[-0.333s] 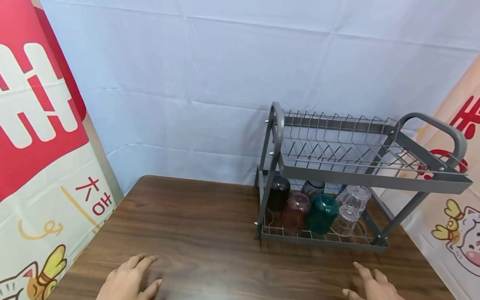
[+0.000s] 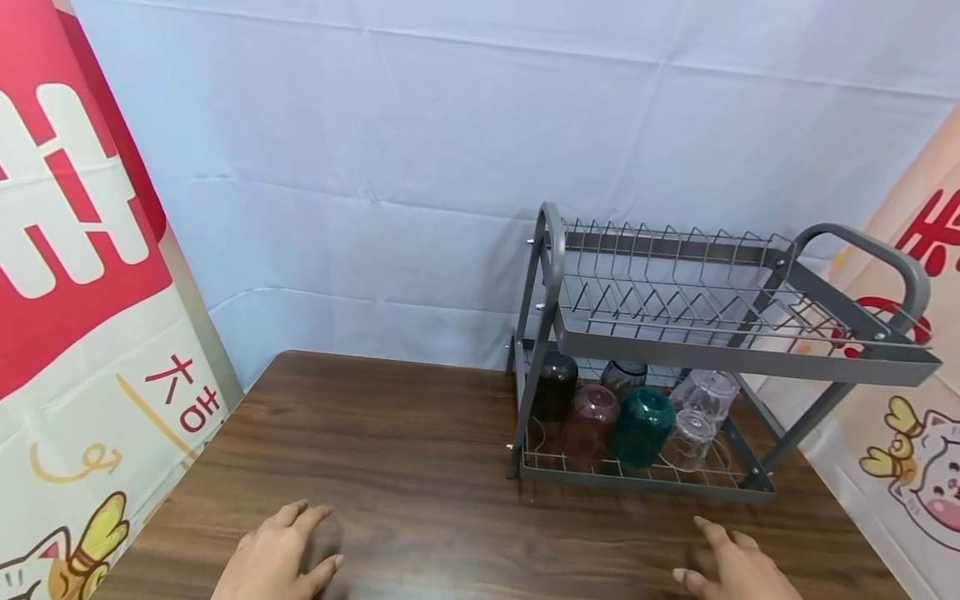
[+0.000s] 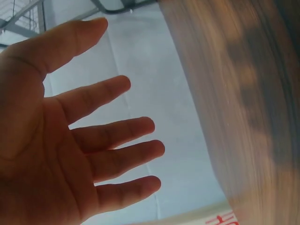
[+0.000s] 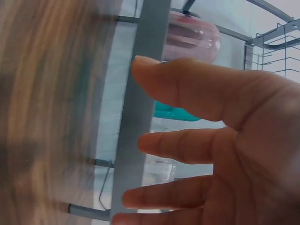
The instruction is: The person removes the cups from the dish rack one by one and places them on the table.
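My left hand [image 2: 273, 557] hovers over the front left of the wooden table, fingers spread and palm bare in the left wrist view. At the front right my right hand [image 2: 738, 567] is likewise spread and holds nothing. Nearest to it is a grey two-tier dish rack [image 2: 645, 482]. Upside-down glasses stand on its lower tier: a pink glass [image 2: 590, 423], a teal glass [image 2: 642, 427], a clear glass [image 2: 690, 437] and a dark glass [image 2: 555, 385], with others partly hidden behind. In the right wrist view the fingers overlap the rack's lower rail [image 4: 136, 108].
The rack's upper tier [image 2: 675, 292] has wire plate slots and a curved handle [image 2: 877, 242] at its right end. A pale cloth [image 2: 375, 183] hangs behind the brown table [image 2: 390, 450]. Printed cloths [image 2: 82, 350] with cartoon figures hang at both sides.
My left hand has moved right and slightly forward. The right hand has shifted a little left and forward. The rack and glasses stay in place.
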A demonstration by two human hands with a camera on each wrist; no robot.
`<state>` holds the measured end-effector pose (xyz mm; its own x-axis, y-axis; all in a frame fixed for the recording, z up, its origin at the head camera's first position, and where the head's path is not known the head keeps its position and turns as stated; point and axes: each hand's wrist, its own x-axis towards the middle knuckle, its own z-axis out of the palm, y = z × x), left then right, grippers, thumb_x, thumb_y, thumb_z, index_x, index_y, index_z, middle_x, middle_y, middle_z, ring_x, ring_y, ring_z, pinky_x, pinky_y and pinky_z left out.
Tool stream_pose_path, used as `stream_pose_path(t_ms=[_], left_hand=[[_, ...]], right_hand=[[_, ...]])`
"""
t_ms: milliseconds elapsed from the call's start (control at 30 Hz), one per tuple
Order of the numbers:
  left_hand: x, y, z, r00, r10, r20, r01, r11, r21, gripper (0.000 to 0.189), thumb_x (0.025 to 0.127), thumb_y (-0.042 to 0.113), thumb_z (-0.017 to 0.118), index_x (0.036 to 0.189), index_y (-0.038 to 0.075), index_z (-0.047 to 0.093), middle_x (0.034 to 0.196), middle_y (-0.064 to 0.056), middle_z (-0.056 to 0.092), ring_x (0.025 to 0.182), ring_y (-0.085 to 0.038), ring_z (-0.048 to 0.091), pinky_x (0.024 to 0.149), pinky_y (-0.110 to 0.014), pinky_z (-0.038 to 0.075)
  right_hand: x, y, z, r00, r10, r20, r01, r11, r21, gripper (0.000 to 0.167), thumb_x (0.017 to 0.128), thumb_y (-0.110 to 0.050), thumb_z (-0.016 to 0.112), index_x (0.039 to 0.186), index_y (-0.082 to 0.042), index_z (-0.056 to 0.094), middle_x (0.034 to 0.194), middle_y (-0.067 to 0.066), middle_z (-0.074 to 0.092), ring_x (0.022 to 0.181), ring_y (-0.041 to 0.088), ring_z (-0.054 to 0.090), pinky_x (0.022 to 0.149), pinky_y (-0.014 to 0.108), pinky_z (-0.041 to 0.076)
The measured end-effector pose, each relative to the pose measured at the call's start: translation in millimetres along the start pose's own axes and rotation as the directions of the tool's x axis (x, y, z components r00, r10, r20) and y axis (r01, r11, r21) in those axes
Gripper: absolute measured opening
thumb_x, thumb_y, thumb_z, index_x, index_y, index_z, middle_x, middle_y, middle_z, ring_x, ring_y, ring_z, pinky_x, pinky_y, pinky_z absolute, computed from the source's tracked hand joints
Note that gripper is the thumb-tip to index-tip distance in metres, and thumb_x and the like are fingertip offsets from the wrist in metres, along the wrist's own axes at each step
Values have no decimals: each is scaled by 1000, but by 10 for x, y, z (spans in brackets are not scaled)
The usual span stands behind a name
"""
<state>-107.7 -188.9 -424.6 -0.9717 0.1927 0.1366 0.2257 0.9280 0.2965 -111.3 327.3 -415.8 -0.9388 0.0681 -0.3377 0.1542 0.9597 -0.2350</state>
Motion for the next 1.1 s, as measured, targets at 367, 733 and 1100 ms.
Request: stream_pose_path(t_ms=[367,733,1100], left_hand=[[164,176,-35,994,104,-41,-104,995,15,53,71,38,78,113,8,64,112,-17,58,96,-37,57,70,-55,46],[272,344,-34,982,150,-116,-152,988,-11,53,71,36,78,113,9,63,113,-17,58,99,-36,57,72,-54,46],[422,523,43,982,175,-69,-179,982,-54,55,73,35,77,118,7,61,118,-20,55,103,-38,55,75,-55,45]], right_hand=[[-34,-276,-334,997,-43,-62,41,998,-42,99,71,-66,64,128,12,43,112,40,47,100,57,47,71,63,42],[-57,-496,-505,983,-94,-155,89,995,-42,94,73,-58,68,132,9,41,122,42,40,106,59,42,74,65,39],[-76,-699,-675,961,-184,-207,178,983,-50,91,75,-55,68,137,5,38,128,39,37,112,59,36,75,67,36]])
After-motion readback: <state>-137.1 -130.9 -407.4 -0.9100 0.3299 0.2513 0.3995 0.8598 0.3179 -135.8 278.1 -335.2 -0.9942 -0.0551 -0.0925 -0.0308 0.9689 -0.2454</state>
